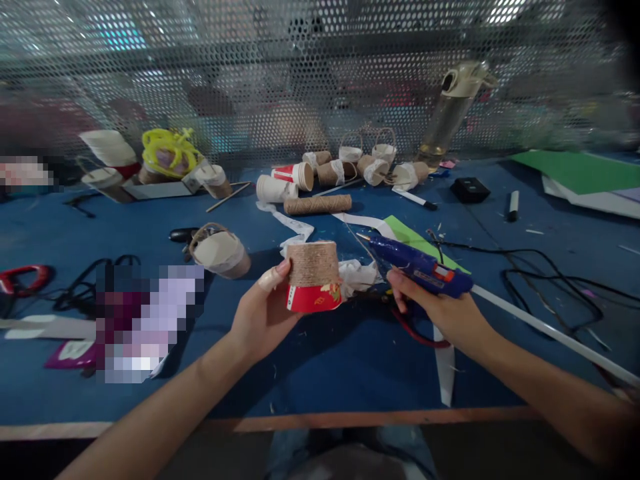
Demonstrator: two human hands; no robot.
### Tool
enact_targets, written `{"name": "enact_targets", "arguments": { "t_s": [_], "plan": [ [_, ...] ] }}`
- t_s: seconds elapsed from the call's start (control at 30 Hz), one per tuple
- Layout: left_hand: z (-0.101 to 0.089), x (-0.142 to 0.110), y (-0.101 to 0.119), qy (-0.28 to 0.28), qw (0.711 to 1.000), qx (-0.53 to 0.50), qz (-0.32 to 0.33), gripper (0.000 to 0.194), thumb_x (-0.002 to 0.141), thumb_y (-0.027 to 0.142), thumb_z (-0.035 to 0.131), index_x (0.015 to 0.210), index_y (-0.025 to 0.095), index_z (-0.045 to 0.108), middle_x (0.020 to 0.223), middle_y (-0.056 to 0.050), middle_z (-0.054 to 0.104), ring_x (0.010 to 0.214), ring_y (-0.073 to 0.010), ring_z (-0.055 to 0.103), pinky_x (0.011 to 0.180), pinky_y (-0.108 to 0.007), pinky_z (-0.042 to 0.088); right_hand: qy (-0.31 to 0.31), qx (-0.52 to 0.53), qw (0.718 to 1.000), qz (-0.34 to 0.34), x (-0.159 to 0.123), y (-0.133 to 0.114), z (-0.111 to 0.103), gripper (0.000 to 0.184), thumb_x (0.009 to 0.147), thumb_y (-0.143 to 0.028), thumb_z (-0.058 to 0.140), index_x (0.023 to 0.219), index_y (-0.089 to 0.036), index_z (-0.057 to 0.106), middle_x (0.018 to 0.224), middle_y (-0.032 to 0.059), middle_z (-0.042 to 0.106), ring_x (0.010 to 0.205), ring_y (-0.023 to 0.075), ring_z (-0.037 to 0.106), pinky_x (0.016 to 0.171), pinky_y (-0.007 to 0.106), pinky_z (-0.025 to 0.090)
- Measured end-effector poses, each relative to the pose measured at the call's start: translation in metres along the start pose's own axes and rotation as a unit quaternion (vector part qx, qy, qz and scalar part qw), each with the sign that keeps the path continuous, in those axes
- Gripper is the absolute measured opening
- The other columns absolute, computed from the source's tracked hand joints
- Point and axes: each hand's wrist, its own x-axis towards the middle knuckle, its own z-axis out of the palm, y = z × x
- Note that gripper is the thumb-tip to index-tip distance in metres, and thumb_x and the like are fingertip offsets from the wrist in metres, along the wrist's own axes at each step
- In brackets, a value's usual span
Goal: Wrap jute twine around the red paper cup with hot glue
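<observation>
My left hand [267, 307] is closed around a red paper cup [314, 299], held upside down above the table. Brown twine [314, 263] is wound round the half of the cup nearer its base; the red printed band below is bare. In my right hand [440, 307] is a blue hot glue gun [420, 265], its nozzle pointing left towards the cup but apart from it. A long white glue stick [540, 323] trails out of its back. Beneath the gun lie red-handled scissors [420, 333], partly hidden. White lace [357, 275] is bunched behind the cup.
A roll of twine [318, 205] and stacked paper cups [295, 175] lie behind my hands. Several twine-wrapped baskets stand further back, with one basket [220, 250] at left. A tall bottle [445, 113] stands by the perforated metal screen [240, 80]. Black cable [550, 267] loops at right.
</observation>
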Motion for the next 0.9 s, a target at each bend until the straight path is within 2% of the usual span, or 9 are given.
{"name": "enact_targets", "arguments": {
  "t_s": [0.13,0.23,0.33,0.53,0.67,0.9],
  "plan": [
    [0.002,0.001,-0.001,0.022,0.999,0.021,0.014,0.038,0.088,0.045,0.071,0.114,0.018,0.075,0.11,-0.009,0.08,0.108,-0.03,0.074,0.097,-0.043,0.058,-0.03,-0.073,0.995,-0.063,-0.01,-0.003,-0.005,0.031,0.09,-0.046,0.072,0.074,-0.024,0.057,0.054,-0.0054,0.055,0.051,0.0139,0.055,0.056,0.03,0.046],
    [0.003,0.0,-0.001,0.025,0.999,0.046,0.013,0.042,0.085,0.048,0.075,0.113,0.017,0.075,0.106,-0.011,0.081,0.108,-0.0336,0.074,0.099,-0.047,0.057,-0.056,-0.113,0.983,-0.136,-0.014,-0.004,-0.005,0.029,0.093,-0.037,0.069,0.072,-0.024,0.054,0.061,-0.0044,0.054,0.055,0.0132,0.051,0.056,0.03,0.042],
    [0.002,0.0,-0.002,0.012,0.998,0.061,0.029,0.048,0.08,0.05,0.079,0.115,0.017,0.075,0.109,-0.011,0.08,0.111,-0.0354,0.072,0.1,-0.047,0.057,-0.072,-0.111,0.971,-0.198,-0.013,-0.003,-0.004,0.027,0.093,-0.027,0.066,0.07,-0.023,0.052,0.066,-0.0032,0.051,0.058,0.0131,0.049,0.057,0.03,0.038],
    [-0.002,-0.001,-0.004,-0.01,0.995,0.082,0.051,0.048,0.082,0.049,0.077,0.119,0.018,0.075,0.108,-0.012,0.08,0.107,-0.0346,0.073,0.097,-0.046,0.057,-0.093,-0.12,0.963,-0.222,-0.011,0.004,-0.004,0.023,0.087,-0.024,0.064,0.069,-0.024,0.051,0.068,-0.0007,0.053,0.06,0.0156,0.049,0.057,0.033,0.034],
    [-0.004,0.0,-0.006,-0.009,0.994,0.096,0.054,0.052,0.083,0.049,0.075,0.125,0.018,0.074,0.111,-0.013,0.079,0.107,-0.035,0.073,0.096,-0.047,0.057,-0.085,-0.139,0.959,-0.231,-0.012,0.007,-0.004,0.023,0.084,-0.021,0.064,0.069,-0.024,0.047,0.068,-0.002,0.05,0.058,0.0147,0.046,0.056,0.032,0.031],
    [-0.001,0.0,-0.008,-0.002,0.99,0.119,0.077,0.051,0.084,0.043,0.077,0.129,0.02,0.072,0.114,-0.01,0.078,0.115,-0.0344,0.07,0.1,-0.043,0.055,-0.064,-0.195,0.93,-0.305,-0.013,0.005,-0.002,0.029,0.082,-0.022,0.067,0.071,-0.025,0.041,0.067,-0.0043,0.042,0.056,0.0132,0.039,0.056,0.031,0.028]
  ]
}}
